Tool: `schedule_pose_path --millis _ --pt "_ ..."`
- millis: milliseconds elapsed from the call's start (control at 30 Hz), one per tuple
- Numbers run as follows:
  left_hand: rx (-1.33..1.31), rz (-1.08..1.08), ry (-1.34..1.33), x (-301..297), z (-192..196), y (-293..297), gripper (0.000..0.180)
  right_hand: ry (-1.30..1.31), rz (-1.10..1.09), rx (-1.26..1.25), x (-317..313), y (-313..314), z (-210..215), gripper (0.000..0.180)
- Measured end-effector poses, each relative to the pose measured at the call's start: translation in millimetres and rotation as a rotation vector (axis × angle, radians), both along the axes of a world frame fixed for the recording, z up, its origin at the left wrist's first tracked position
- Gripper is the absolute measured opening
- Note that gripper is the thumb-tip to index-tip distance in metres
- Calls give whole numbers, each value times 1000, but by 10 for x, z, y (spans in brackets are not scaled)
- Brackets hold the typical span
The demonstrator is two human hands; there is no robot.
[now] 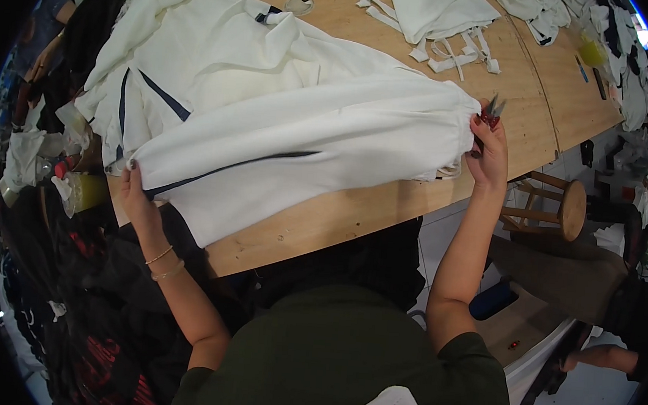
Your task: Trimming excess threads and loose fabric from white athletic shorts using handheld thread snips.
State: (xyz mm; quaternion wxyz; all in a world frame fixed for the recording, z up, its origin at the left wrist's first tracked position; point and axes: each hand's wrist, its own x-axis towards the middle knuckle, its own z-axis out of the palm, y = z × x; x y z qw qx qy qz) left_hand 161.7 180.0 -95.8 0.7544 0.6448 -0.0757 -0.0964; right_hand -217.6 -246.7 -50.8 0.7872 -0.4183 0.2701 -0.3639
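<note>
A white garment with navy stripes (329,134) lies stretched across the wooden table, its near part hanging over the front edge. My left hand (138,197) grips the wide end of the cloth at the left, thumb on top. At the gathered narrow end on the right, my right hand (488,151) pinches the fabric. Small red-handled snips (490,118) are held in that same right hand, blades pointing up and away from the cloth. More white fabric (193,32) with navy strips lies bunched behind the stretched part.
White pieces with straps (445,18) lie on the far side of the wooden table (384,211). A round clear disc (299,5) rests at the back. To the right stands a wooden stool (571,210); another person's leg shows beyond it. Dark cloth (66,281) is piled at the left.
</note>
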Motion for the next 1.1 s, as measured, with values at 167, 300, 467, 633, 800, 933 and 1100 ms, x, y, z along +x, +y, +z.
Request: schedule_pose_path --millis 167,300,467,633,800,933,1100 --pt "39 8 -29 41 129 -56 17 -99 120 -15 -125 70 68 24" --pt "66 27 -25 82 33 0 15 -138 160 -21 -141 127 103 23" --pt "184 83 -25 137 -35 -21 17 -108 162 -50 -157 148 98 24" --pt "918 201 -625 -384 293 -666 24 142 142 -92 -35 227 94 25" --pt "225 -639 -513 -1836 1002 -1898 25 206 188 -120 218 484 108 21" --pt "218 -691 -708 -2138 758 -2440 31 203 210 -75 360 639 152 23" --pt "116 -691 -323 -2201 615 -2555 25 46 151 84 313 661 -54 20"
